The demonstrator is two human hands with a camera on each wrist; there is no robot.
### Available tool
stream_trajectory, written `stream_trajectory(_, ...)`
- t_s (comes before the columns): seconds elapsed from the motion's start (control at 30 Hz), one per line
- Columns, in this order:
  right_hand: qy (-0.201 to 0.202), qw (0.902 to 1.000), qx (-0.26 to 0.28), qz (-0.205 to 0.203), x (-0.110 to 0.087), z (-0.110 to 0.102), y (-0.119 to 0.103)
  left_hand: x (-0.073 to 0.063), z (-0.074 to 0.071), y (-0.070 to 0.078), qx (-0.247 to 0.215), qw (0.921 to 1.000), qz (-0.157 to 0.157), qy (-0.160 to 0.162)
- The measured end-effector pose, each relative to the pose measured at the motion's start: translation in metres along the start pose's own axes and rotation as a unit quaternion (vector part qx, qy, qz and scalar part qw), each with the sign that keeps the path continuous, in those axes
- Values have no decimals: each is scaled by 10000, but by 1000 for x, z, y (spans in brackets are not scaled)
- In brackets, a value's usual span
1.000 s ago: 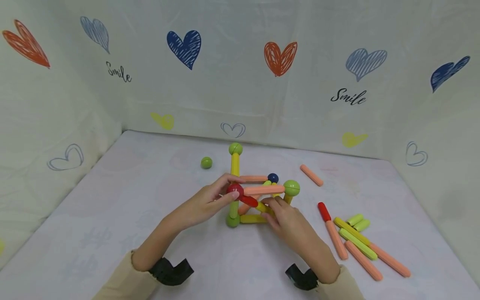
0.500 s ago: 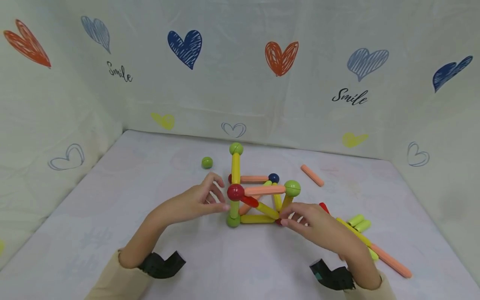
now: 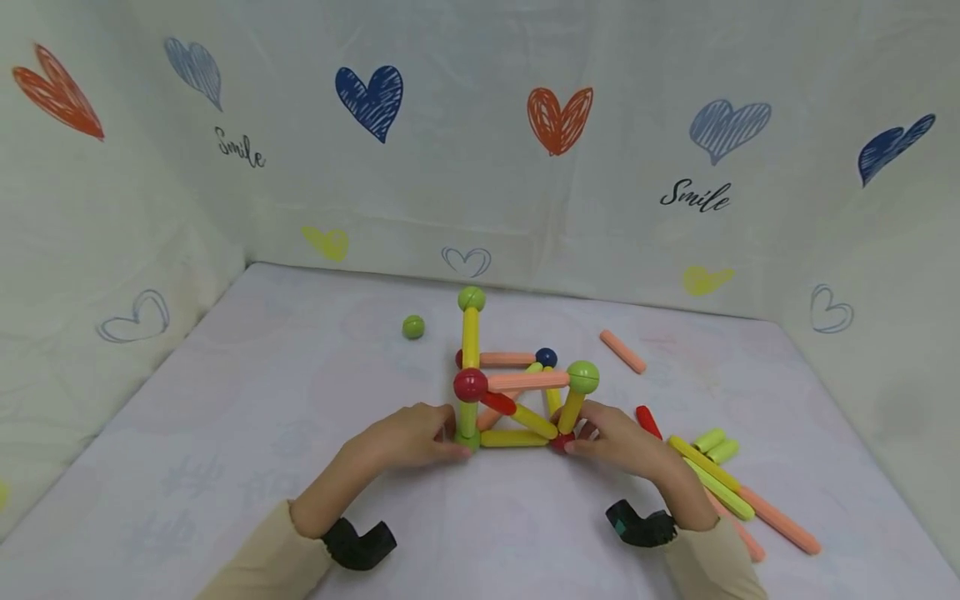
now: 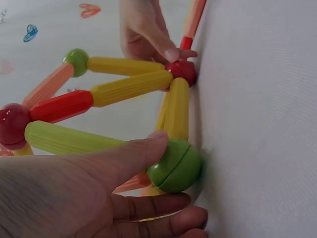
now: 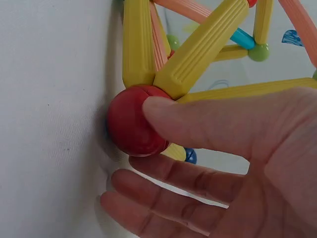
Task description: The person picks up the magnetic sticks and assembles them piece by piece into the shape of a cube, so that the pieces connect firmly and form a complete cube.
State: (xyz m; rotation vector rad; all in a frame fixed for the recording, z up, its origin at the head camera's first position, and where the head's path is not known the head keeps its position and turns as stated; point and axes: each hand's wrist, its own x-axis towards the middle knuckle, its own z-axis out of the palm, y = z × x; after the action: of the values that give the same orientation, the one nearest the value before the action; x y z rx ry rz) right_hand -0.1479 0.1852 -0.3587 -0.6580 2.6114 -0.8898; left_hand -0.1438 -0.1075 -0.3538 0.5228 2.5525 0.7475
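Note:
A frame of magnetic sticks and balls stands mid-table. With thumb and fingers, my left hand [image 3: 416,435] holds the green ball [image 4: 176,168] at its lower left corner. My right hand [image 3: 618,442] grips the red ball [image 5: 131,121] at the lower right, thumb on its side. A yellow stick [image 3: 515,438] joins these two balls. Above are another red ball [image 3: 470,384], a peach stick [image 3: 528,381] and a green ball [image 3: 582,377]. A red stick [image 4: 62,106] and a yellow stick [image 4: 131,88] run diagonally down to the lower red ball. An upright yellow stick [image 3: 471,337] carries a top green ball [image 3: 472,298].
A loose green ball [image 3: 413,327] lies behind left of the frame, and a single peach stick [image 3: 622,351] behind right. Several loose sticks, among them a lime stick [image 3: 722,492], are piled right of my right hand. A white printed cloth [image 3: 480,183] hangs behind the table.
My left hand has let go of the upper red ball and dropped to the lower green one. My right hand has moved from the diagonal yellow stick to the lower red ball.

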Motion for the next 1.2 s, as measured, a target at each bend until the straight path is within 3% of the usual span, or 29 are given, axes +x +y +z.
stream_trajectory(0.33, -72, 9996, -162, 221, -1, 3, -8, 6, 0, -8, -248, 9995, 73, 172)
stream_trajectory(0.87, -322, 9972, -560, 377, 3, 33, -53, 21, -8, -24, -358, 9955, -614, 631)
stream_trajectory(1.03, -364, 9964, -749, 179, 5, 50, -69, 29, -7, -31, -462, 9931, -669, 841)
stream_trajectory(1.2, -280, 9947, -956, 236, 3, 56, -76, 30, -9, -31, -446, 9923, -730, 894)
